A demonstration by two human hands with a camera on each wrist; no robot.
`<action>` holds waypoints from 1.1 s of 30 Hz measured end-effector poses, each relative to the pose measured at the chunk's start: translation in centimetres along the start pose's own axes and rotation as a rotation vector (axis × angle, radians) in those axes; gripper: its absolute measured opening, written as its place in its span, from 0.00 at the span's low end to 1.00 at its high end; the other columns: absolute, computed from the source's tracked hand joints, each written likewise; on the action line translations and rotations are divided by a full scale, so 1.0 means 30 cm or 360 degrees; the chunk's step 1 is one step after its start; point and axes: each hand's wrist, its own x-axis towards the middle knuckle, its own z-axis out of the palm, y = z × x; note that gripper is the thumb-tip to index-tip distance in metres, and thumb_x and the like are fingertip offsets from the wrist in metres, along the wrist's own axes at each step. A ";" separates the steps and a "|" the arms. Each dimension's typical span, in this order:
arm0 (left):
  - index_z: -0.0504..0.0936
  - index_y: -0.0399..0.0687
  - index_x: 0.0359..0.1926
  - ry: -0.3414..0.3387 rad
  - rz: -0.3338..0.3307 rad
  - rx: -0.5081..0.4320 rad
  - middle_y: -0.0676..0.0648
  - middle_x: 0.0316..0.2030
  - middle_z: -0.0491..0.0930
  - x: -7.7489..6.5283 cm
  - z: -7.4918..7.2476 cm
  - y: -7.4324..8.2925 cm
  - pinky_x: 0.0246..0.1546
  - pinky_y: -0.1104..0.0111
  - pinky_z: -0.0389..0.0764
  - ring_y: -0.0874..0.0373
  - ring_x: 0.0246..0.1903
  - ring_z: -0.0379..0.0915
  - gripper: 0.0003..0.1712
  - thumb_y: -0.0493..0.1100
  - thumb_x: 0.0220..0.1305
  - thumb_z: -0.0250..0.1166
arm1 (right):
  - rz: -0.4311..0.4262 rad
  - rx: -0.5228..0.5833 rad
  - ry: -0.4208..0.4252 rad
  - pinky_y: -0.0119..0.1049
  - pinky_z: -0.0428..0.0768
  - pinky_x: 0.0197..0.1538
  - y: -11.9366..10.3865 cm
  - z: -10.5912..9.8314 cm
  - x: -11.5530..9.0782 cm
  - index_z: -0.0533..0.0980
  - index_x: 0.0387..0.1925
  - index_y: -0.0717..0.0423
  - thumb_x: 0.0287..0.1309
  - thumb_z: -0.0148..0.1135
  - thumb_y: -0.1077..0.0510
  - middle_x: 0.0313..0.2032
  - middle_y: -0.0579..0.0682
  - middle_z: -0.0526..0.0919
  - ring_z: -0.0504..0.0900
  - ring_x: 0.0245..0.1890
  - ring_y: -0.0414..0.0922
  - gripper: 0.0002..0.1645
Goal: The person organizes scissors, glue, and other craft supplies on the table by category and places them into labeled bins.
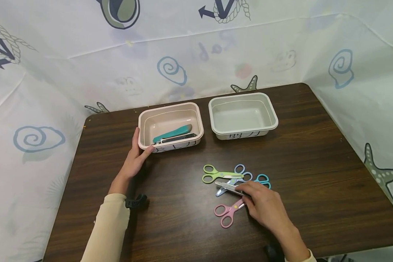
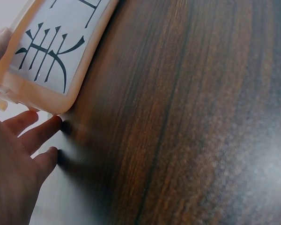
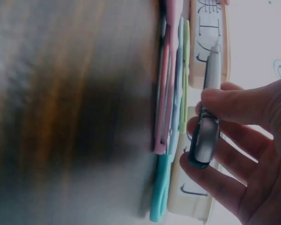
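Note:
My right hand [image 1: 265, 207] pinches a silver utility knife [image 1: 227, 187] between thumb and fingers, over a loose group of scissors. Seen from the right wrist, the knife [image 3: 213, 93] has a dark rounded end near the fingers. Around it lie green scissors [image 1: 213, 174], light blue scissors [image 1: 239, 174], teal scissors [image 1: 262, 179] and pink scissors [image 1: 227, 214]. My left hand [image 1: 132, 163] rests at the near left corner of a pink bin [image 1: 196, 112], thumb on its front and fairly straight fingers along its side. A teal-handled cutter [image 1: 173, 133] and a black-and-white cutter [image 1: 178, 138] lie inside.
To the right of the pink bin stands a pale green bin [image 1: 243, 112] with a written label on its front. Both are near the back edge of the dark wooden table [image 1: 314, 163]. A printed white curtain [image 1: 199, 54] hangs behind and beside it.

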 end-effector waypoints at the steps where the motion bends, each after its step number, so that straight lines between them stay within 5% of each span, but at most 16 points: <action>1: 0.31 0.47 0.78 -0.0001 0.0004 -0.0003 0.34 0.75 0.40 0.001 0.000 0.000 0.65 0.39 0.50 0.34 0.70 0.47 0.51 0.39 0.71 0.59 | -0.0008 0.0009 0.0014 0.46 0.80 0.34 0.001 -0.001 0.006 0.84 0.43 0.43 0.44 0.76 0.64 0.43 0.40 0.84 0.83 0.44 0.43 0.23; 22: 0.30 0.47 0.77 -0.0012 -0.0008 -0.0023 0.33 0.75 0.42 0.001 0.003 0.006 0.64 0.41 0.53 0.35 0.69 0.49 0.51 0.40 0.72 0.58 | -0.0155 0.0140 0.0138 0.42 0.80 0.32 -0.050 -0.028 0.218 0.85 0.44 0.49 0.51 0.71 0.66 0.45 0.40 0.83 0.82 0.44 0.40 0.17; 33: 0.29 0.47 0.77 -0.0017 0.0011 -0.0033 0.32 0.75 0.41 -0.003 0.001 0.007 0.63 0.38 0.53 0.32 0.69 0.49 0.51 0.39 0.71 0.58 | -0.0197 0.0087 0.0148 0.44 0.80 0.32 -0.066 -0.015 0.393 0.84 0.45 0.50 0.52 0.67 0.67 0.47 0.43 0.84 0.81 0.46 0.43 0.18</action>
